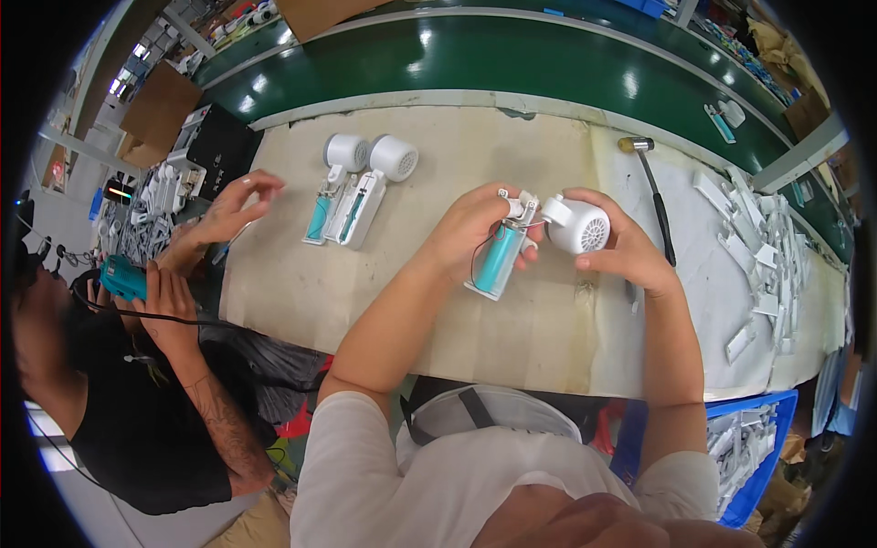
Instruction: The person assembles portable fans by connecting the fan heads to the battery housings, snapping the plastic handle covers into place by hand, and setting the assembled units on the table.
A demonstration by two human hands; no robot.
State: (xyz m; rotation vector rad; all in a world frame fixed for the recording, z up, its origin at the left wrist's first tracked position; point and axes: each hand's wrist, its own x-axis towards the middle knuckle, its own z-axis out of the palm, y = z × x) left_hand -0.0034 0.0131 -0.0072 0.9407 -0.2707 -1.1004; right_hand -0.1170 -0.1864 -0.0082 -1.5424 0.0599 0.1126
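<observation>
Teal and white plastic marks nearly every part on this cloth-covered surface [384,301]. Far to the left of the person's hands, a co-worker in a black shirt holds a teal power screwdriver [121,277] in one hand and reaches the other hand toward the surface edge. Between that co-worker and the person's left hand lie two handheld fans [358,187], side by side, round white heads joined to open handles with teal batteries showing; they look put together but not yet closed up.

The left hand [475,233] is closed around an open white handle [501,254] with a teal battery inside, gripping it near its upper end, just above the surface. The right hand [626,247] is wrapped around a round white fan head [579,226] with a grille, thumb below and fingers over the top, holding it touching the top of the handle. Thin wires run between the two parts. By my judgement the head is just being seated on the handle, so this third fan is not yet joined, and its cover is still off.

Just right of the right hand lies a hammer [654,196] with a dark handle. Farther right sits a heap of white plastic covers [763,247], and below it a blue bin [758,447] holds more.
</observation>
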